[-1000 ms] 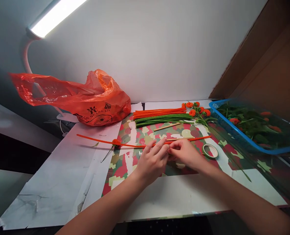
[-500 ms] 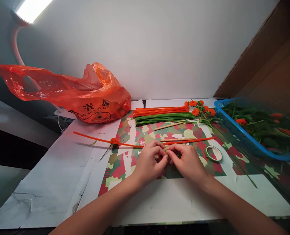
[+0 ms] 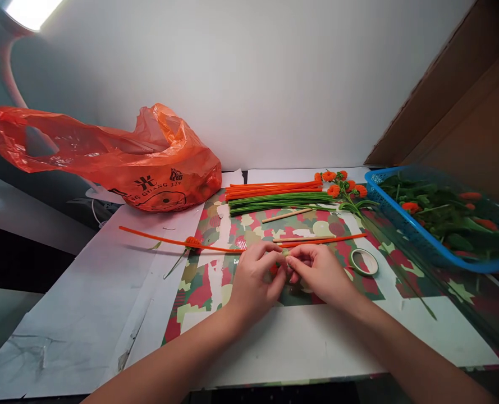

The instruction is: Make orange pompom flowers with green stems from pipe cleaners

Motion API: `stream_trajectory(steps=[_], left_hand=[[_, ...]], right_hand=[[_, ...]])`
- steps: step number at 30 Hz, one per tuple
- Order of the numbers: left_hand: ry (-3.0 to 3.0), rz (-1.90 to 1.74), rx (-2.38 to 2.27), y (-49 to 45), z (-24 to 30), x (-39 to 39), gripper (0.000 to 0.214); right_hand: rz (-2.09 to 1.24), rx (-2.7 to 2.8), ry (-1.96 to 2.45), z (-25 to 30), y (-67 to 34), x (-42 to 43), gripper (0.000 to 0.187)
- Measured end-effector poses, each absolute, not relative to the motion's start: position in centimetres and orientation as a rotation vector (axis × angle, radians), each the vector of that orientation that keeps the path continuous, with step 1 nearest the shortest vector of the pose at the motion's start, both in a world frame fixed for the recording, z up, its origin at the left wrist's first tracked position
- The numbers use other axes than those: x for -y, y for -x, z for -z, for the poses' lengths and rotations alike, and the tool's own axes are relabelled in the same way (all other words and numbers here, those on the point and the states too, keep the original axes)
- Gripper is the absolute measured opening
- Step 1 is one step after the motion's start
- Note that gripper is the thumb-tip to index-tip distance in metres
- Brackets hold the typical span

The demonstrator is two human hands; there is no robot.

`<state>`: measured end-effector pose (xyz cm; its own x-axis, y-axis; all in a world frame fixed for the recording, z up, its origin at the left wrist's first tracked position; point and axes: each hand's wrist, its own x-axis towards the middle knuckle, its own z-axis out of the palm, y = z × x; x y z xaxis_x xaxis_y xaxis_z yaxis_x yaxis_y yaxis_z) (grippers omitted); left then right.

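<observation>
My left hand (image 3: pixel 257 280) and my right hand (image 3: pixel 323 275) meet over the patterned mat, fingertips pinched together. Between them shows a small pale-green bit with a touch of orange below; the fingers hide most of it, so I cannot make it out. An orange pipe cleaner (image 3: pixel 173 242) runs from the left to behind my left hand. Another orange length (image 3: pixel 342 239) emerges beyond my right hand; whether the two join is hidden. A small orange flower (image 3: pixel 193 242) on a thin stem lies left of my hands. A roll of green tape (image 3: pixel 364 262) lies beside my right hand.
Behind are bundles of orange pipe cleaners (image 3: pixel 270 191) and green pipe cleaners (image 3: pixel 278 202), plus a wooden stick (image 3: pixel 287 215). An orange plastic bag (image 3: pixel 169 179) stands back left. Orange flowers (image 3: pixel 333 191) lie near a blue basket (image 3: pixel 426 238) of leafy stems at right.
The view has shifted slightly, moving the surroundings a little left. My fingers have shifted slightly at the pinch, and a little more pale green shows between them.
</observation>
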<state>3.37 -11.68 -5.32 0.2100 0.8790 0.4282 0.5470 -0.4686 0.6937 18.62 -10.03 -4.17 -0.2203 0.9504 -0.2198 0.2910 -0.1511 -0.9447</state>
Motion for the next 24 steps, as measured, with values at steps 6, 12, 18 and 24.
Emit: stream_trajectory(steps=[6, 12, 18, 24], left_hand=[[-2.368, -1.162, -1.345, -3.0, 5.4, 11.5, 0.008], [-2.614, -1.055, -1.308, -2.8, 5.1, 11.4, 0.009], [-2.477, -0.905, -1.301, -3.0, 5.6, 11.4, 0.009], [-2.217, -0.974, -1.277, -3.4, 5.6, 11.5, 0.009]], right_hand=[[-1.499, 1.441, 1.401, 4.8, -18.9, 9.8, 0.019], [-1.58, 1.347, 1.398, 4.2, -18.8, 9.9, 0.019], [-1.6, 1.332, 1.41, 3.5, -18.7, 9.9, 0.021], [-1.46, 1.494, 1.385, 3.3, -18.8, 10.0, 0.017]])
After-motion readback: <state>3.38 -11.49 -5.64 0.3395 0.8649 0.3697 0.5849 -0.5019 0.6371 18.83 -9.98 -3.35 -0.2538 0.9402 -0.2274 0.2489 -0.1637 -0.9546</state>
